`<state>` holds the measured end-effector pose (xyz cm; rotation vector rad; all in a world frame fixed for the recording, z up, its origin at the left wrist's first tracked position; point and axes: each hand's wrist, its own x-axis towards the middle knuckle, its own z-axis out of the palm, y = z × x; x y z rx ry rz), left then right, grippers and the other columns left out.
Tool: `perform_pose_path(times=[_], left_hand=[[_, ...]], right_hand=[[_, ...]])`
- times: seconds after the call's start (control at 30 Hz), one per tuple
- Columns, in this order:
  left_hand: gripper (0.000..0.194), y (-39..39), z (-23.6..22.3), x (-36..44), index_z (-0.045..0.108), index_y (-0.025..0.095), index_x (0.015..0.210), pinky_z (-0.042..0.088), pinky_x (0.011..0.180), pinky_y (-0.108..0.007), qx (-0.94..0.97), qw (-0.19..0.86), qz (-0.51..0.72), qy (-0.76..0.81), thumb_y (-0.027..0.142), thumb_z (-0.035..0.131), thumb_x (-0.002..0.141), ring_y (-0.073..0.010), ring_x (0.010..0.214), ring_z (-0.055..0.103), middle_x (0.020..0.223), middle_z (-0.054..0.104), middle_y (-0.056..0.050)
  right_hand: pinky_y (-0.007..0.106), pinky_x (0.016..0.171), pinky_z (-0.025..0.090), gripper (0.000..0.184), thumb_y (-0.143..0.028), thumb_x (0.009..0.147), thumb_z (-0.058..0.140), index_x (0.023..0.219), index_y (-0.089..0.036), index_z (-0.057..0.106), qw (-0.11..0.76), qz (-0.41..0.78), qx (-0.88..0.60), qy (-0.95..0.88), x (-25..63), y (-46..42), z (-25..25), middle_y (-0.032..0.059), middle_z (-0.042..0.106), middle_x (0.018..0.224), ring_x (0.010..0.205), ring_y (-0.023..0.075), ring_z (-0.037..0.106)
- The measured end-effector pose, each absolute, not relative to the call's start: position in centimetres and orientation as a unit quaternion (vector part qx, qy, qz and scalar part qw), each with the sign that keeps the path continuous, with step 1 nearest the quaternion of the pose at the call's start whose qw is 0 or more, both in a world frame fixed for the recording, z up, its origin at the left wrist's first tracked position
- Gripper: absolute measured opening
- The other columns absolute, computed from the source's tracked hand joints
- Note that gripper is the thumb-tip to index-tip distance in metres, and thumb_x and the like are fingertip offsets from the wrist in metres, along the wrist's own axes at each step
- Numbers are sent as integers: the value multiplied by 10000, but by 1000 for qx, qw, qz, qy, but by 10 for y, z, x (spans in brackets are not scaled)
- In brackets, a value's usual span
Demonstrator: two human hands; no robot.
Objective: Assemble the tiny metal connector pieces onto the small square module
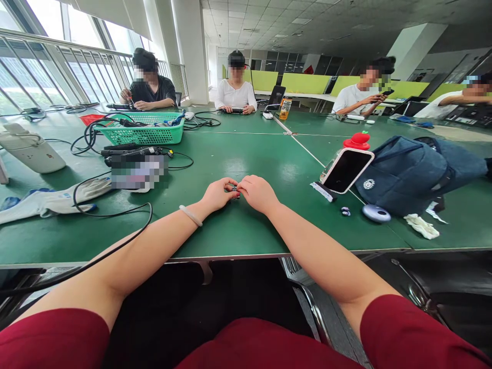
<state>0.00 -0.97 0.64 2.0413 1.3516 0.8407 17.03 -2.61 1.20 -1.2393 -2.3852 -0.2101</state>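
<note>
Both of my hands meet over the green table (215, 228), near its front edge. My left hand (220, 193), with a pale bangle (190, 216) on its wrist, has its fingers curled around a small dark and silvery object (235, 190) with a bit of red by it. My right hand (257, 192) pinches at the same object from the other side. Fingers cover most of it, and it is too small to name. A phone (346, 170) leans upright to the right of my hands.
At left lie work gloves (57, 200), a black cable (115, 212), a green basket (144, 134) and a white bottle (33, 148). At right are a blue backpack (407, 169), a round lilac case (376, 213) and a crumpled tissue (422, 226). Several people sit across the table.
</note>
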Motion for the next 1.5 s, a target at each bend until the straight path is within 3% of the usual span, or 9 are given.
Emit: perform_pose_path(times=[0.2,0.4,0.7,0.93,1.2,1.5], left_hand=[[277,-9,5,-1,649,222,1009,440,683,-260,752,242,319,524,306,668,746,-133,662,578,727,648,26],[333,-8,4,-3,645,239,1082,438,675,-260,746,230,326,533,323,638,760,-140,671,566,699,618,31],[269,-7,3,-3,696,233,1008,430,650,-262,752,229,316,531,316,647,757,-141,648,559,695,624,20],[291,-9,4,-2,695,230,1015,431,653,-263,764,240,301,518,305,681,735,-138,629,558,671,625,31],[311,-7,3,-1,697,207,993,428,678,-272,769,257,302,501,318,705,702,-152,671,570,691,624,23],[325,-1,0,-3,684,171,1032,373,558,-258,726,311,355,499,305,661,736,-123,536,493,588,574,28]], right_hand=[[308,827,417,189,-177,902,509,860,-180,693,305,14,-484,-820,175,-24,11,58,667,903,890,183,559],[305,768,423,91,-283,816,661,789,-198,679,226,88,-528,-814,175,-20,3,47,653,863,863,185,573],[281,700,398,104,-226,851,600,763,-180,632,212,79,-530,-818,168,-20,-2,50,612,825,795,169,553],[278,731,406,137,-170,898,484,828,-174,601,294,53,-505,-810,171,-20,2,51,598,886,808,160,532],[281,733,412,138,-167,892,502,828,-183,623,303,36,-472,-827,170,-21,0,51,608,903,828,167,545],[280,718,420,154,-172,885,526,847,-186,675,328,50,-495,-803,171,-23,3,41,635,869,800,159,562]])
